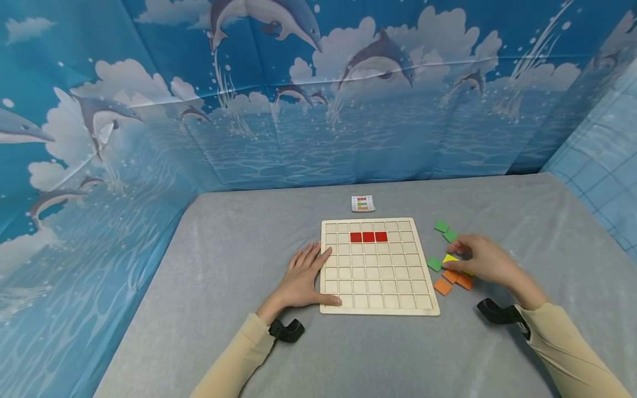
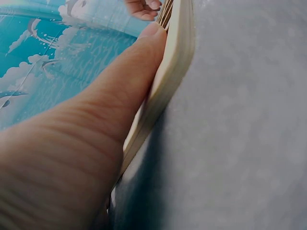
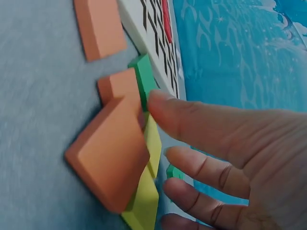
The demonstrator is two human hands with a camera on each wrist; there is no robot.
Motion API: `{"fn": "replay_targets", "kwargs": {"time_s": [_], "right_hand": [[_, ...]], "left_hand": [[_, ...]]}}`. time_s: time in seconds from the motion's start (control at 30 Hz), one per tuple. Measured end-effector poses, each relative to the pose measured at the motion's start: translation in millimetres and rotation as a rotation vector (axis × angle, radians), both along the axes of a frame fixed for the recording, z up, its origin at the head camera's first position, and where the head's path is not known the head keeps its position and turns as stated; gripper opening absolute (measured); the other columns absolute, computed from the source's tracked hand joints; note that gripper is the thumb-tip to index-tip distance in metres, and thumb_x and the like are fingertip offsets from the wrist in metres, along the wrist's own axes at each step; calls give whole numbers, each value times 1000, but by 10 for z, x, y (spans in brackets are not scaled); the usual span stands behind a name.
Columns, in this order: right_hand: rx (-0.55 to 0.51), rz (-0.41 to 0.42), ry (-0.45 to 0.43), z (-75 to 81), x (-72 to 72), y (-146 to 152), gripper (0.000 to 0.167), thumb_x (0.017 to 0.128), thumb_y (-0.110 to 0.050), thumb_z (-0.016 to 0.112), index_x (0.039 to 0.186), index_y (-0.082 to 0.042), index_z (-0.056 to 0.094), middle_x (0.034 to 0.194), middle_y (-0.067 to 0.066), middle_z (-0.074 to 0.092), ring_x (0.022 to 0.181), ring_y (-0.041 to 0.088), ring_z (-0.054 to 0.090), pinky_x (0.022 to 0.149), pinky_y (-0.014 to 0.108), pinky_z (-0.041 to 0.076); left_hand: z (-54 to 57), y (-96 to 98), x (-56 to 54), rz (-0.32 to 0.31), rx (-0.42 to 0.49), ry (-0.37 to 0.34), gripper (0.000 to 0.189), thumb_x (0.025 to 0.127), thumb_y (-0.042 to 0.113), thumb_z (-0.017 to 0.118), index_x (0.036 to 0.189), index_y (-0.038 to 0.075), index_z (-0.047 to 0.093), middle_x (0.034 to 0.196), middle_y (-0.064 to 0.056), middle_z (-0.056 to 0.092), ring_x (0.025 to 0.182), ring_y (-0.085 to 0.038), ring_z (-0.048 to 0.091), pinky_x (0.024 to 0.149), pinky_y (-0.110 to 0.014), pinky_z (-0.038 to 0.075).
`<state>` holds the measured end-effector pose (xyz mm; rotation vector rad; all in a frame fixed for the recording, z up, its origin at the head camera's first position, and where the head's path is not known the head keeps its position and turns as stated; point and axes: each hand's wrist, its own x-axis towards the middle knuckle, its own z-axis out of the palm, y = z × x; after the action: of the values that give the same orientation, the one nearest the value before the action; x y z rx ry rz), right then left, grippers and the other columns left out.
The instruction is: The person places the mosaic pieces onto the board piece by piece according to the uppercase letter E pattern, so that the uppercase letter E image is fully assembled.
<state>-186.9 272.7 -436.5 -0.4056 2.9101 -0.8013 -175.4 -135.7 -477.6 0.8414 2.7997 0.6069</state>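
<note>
A square wooden grid board (image 1: 376,276) lies on the table with three red tiles (image 1: 368,237) side by side in its second row from the back. My left hand (image 1: 302,282) rests at the board's left side, fingers spread, thumb over the near-left corner. The board's edge (image 2: 175,67) shows beside that thumb in the left wrist view. Right of the board, my right hand (image 1: 485,260) reaches down with bent fingers, thumb and index apart around a yellow tile (image 1: 450,258). In the right wrist view, another yellow tile (image 3: 144,199) lies partly under an orange tile (image 3: 112,155).
Green tiles (image 1: 441,226) lie behind and left of my right hand, and orange tiles (image 1: 442,286) in front of it. A small pattern card (image 1: 363,203) with coloured squares lies behind the board. A blue dolphin-print curtain (image 1: 318,143) hangs along the grey table's (image 1: 224,249) far edge.
</note>
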Motion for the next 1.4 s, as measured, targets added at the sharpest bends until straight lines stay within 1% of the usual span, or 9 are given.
{"fn": "replay_targets", "kwargs": {"time_s": [0.13,0.33,0.63,0.93,1.1,1.27,1.4], "right_hand": [[-5,-24,-51,-17,6,28,32,75,-27,81,91,-3,66,84,4,56,74,21,47,61,34,40],[-26,-82,-111,-35,-7,43,29,77,-28,80,88,-6,65,79,3,53,69,20,46,58,32,36],[15,-135,-145,-23,-37,21,31,76,-29,80,87,-5,63,77,3,52,67,20,46,56,31,33],[-1,-122,-103,-45,-34,3,28,77,-20,79,90,-3,60,79,6,54,68,21,48,55,32,38],[-18,-134,-78,-38,-10,-17,24,78,-16,77,90,-3,60,80,6,57,69,22,50,57,33,40],[-60,-148,-41,-25,18,-57,18,82,-13,74,89,-3,61,77,5,56,67,21,50,54,32,39],[-105,-156,14,0,33,-109,20,83,-14,73,91,-1,61,77,5,56,64,20,48,51,31,39]], "left_hand": [[0,0,3,-6,9,0,111,72,67,68,155,20,11,158,-8,1,143,-24,-5,111,-46,0],[15,3,0,-1,2,-7,111,72,66,68,154,21,9,158,-7,-1,143,-23,-6,112,-44,-1],[16,10,-4,1,-8,-11,112,72,68,67,155,21,9,158,-7,-1,143,-22,-6,112,-44,-2],[2,14,-7,2,-9,-9,111,72,68,67,155,21,10,158,-7,0,143,-22,-6,112,-44,-1],[-9,14,-4,4,-13,-3,111,72,69,67,154,23,9,158,-6,-1,143,-22,-7,112,-45,-1],[-12,6,-5,4,-10,2,111,71,69,67,154,23,9,158,-6,-1,143,-21,-7,112,-45,-1],[-9,1,-7,3,-5,5,111,71,69,67,155,21,10,158,-6,0,143,-22,-6,112,-45,0]]}}
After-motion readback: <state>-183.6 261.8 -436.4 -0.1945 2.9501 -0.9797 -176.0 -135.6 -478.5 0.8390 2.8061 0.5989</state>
